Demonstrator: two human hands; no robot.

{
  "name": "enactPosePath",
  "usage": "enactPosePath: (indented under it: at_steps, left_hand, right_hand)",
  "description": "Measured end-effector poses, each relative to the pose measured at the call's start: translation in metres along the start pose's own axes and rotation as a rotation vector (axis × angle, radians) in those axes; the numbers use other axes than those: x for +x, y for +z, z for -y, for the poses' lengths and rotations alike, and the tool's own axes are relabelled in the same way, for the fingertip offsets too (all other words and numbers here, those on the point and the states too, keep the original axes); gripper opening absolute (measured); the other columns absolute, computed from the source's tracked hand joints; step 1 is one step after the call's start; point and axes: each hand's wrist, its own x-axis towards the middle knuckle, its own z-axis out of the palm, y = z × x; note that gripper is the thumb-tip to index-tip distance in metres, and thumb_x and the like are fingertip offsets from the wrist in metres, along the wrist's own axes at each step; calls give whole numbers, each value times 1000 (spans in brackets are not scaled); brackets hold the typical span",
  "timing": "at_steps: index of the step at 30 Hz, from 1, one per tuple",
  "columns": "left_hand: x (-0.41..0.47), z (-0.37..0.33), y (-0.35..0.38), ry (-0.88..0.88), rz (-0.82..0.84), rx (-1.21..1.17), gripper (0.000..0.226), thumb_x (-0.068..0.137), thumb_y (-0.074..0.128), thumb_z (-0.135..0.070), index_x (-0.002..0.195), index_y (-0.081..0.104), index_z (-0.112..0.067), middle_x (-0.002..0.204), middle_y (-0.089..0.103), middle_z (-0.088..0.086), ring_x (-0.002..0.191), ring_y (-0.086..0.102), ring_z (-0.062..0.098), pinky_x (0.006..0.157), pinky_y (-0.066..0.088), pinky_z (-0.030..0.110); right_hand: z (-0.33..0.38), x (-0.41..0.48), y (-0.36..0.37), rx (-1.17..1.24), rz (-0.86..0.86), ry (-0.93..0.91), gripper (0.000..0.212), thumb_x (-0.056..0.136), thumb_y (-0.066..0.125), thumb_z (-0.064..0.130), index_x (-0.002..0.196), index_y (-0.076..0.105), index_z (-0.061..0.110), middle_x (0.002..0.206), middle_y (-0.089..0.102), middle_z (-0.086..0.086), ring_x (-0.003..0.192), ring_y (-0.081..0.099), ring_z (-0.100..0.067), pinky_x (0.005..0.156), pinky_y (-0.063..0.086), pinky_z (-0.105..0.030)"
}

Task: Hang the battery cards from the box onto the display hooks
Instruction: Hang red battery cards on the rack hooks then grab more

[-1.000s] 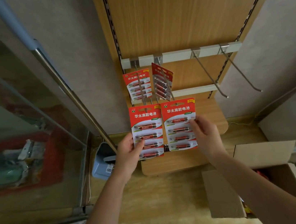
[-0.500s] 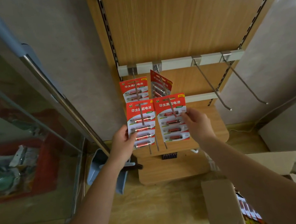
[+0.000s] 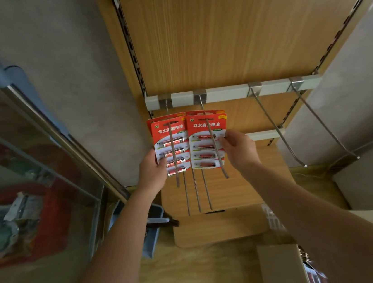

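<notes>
Two hands up at the display, one battery card each. Wood back panel [image 3: 225,29] fills the view above and behind both hands. White rail [image 3: 229,92] runs across just above the cards, carrying four hooks. Cardboard box [image 3: 281,271] sits low, below the right forearm, flap open; contents mostly cut off, some red-printed cards visible at the edge. Two empty hooks [image 3: 276,129] [image 3: 323,123] hang to the right of the right hand, well apart from it. Left card [image 3: 171,143] is threaded on the left hook [image 3: 174,157]; the wire passes down over its face and pokes out below. Right card [image 3: 206,138] likewise on the next hook [image 3: 216,151], wire running across its front. The cards touch edge to edge; more red cards sit right behind them. Left hand [image 3: 152,172] pinches the left card's lower left edge, thumb on the front. Right hand [image 3: 238,148] pinches the right card's right edge, fingers closed on it.
</notes>
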Motion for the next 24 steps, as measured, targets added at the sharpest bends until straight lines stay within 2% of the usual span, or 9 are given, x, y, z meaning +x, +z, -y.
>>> enactPosePath:
  at_steps: [4, 6, 10, 12, 14, 16, 18, 21, 24]
  left_hand:
    - [10, 1, 1, -3, -41, 63, 25, 97, 43, -13, 120, 53, -13, 113, 62, 5, 103, 62, 19, 83, 53, 31]
    - [13, 3, 2, -25, -57, 94, 24, 97, 43, -14, 120, 51, -13, 113, 61, 4, 102, 62, 18, 73, 50, 23]
    - [11, 8, 2, 25, -97, 292, 20, 94, 50, -20, 112, 54, -11, 109, 61, 7, 89, 60, 14, 59, 39, 13]
    - [2, 9, 3, 17, -138, 366, 30, 92, 51, -13, 122, 48, -6, 123, 53, 13, 98, 58, 17, 69, 42, 14]
    - [-14, 12, 5, -39, -141, 437, 42, 92, 50, -7, 132, 37, -2, 133, 43, 16, 109, 53, 24, 77, 38, 20]
    - [-32, 21, 10, -38, -55, 524, 36, 93, 49, -8, 128, 42, -2, 131, 45, 16, 106, 54, 24, 78, 39, 22]
    - [-52, 33, 20, -38, 55, 576, 30, 93, 48, -11, 123, 48, -6, 127, 52, 11, 111, 55, 24, 82, 41, 26]
    - [-86, 46, 45, -5, 197, 625, 20, 94, 47, -13, 112, 57, -9, 115, 62, 7, 108, 58, 23, 81, 43, 28]
    - [-120, 51, 78, 24, 298, 688, 20, 94, 47, -15, 111, 57, -12, 111, 64, 3, 100, 61, 20, 83, 51, 32]
  right_hand:
    - [3, 3, 2, -24, 14, 7, 27, 97, 43, 19, 116, 59, 10, 111, 66, -9, 94, 58, -19, 76, 44, -28]
    - [3, 2, 2, -2, 12, 26, 29, 97, 43, 20, 122, 55, 11, 117, 64, -7, 94, 54, -13, 77, 41, -26]
    - [1, -8, -5, 65, 33, 48, 39, 94, 49, 16, 133, 47, 15, 132, 57, -3, 116, 54, -16, 85, 41, -24]
    - [-3, -18, -9, 93, 32, 66, 45, 94, 49, 11, 138, 40, 15, 138, 50, -1, 124, 50, -16, 90, 40, -25]
    - [-11, -30, -13, 101, 21, 76, 45, 94, 49, 10, 138, 40, 16, 137, 50, 0, 122, 50, -14, 90, 40, -24]
    - [-24, -44, -17, 93, 22, 71, 41, 93, 48, 10, 134, 45, 16, 130, 56, 1, 113, 53, -11, 86, 40, -23]
    - [-42, -62, -21, 62, 48, 67, 36, 93, 48, 9, 128, 52, 15, 121, 61, 0, 105, 53, -9, 83, 38, -21]
    - [-77, -88, -32, 11, 118, 82, 29, 91, 50, 6, 117, 61, 14, 110, 67, -1, 103, 60, -13, 81, 42, -20]
    - [-115, -113, -50, -46, 183, 163, 24, 90, 53, 10, 110, 65, 16, 109, 67, -2, 103, 60, -16, 87, 44, -23]
